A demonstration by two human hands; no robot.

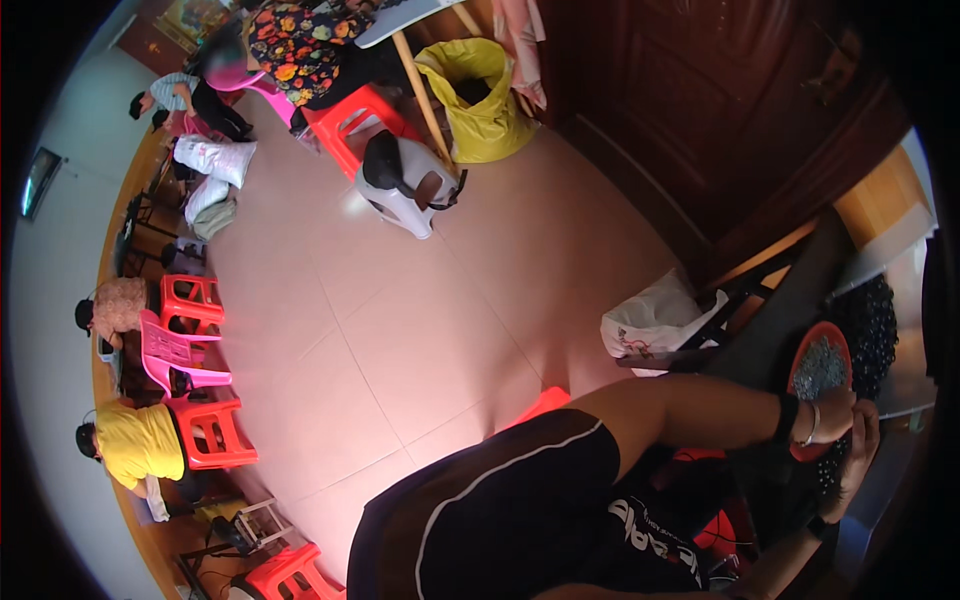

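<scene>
At the right side, my left hand (832, 416), with a bracelet and a dark band on its wrist, reaches over the near rim of a red bowl (797, 372). Its fingers are curled closed. Small clear greyish pieces (822, 366) fill much of the bowl. My right hand (860, 452), wearing a dark wristwatch (822, 529), comes up from below and meets the left one at the fingertips. Its fingers look pressed together; whatever lies between the hands is too small to make out. Dark shiny beads (873, 325) are heaped beside the bowl.
A white bag (655, 322) sits beside the work surface. Farther off are a yellow sack (487, 132), a grey-white stool (408, 196) and a red stool (352, 122). Several people sit along the left wall bench and at the top. A dark wooden door (690, 120) stands upper right.
</scene>
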